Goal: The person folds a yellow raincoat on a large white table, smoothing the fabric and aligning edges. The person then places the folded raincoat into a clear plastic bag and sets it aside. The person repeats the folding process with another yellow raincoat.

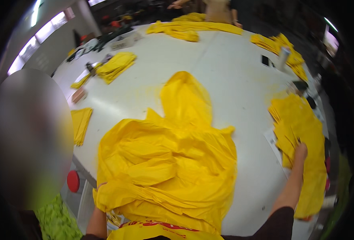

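Observation:
A thin yellow hooded garment point(173, 160) is spread in loose folds over the table in front of me, hood pointing away. At its near left edge, my left hand point(100, 197) grips the fabric, which covers most of the fingers. My right hand point(301, 151) reaches out to a stack of flat yellow cloth pieces point(311, 120) along the right table edge. Its fingers are closed at a small dark thing point(299, 140) on the stack, too small to name. Red-printed yellow fabric point(161, 227) lies close to my body.
The white table point(249, 104) carries more folded yellow pieces point(119, 66). A phone point(265, 60) and a pale cylinder point(283, 57) stand far right. To my left is a blurred person point(29, 140); a red round stool point(73, 181) stands below. Someone else point(217, 12) works across the table.

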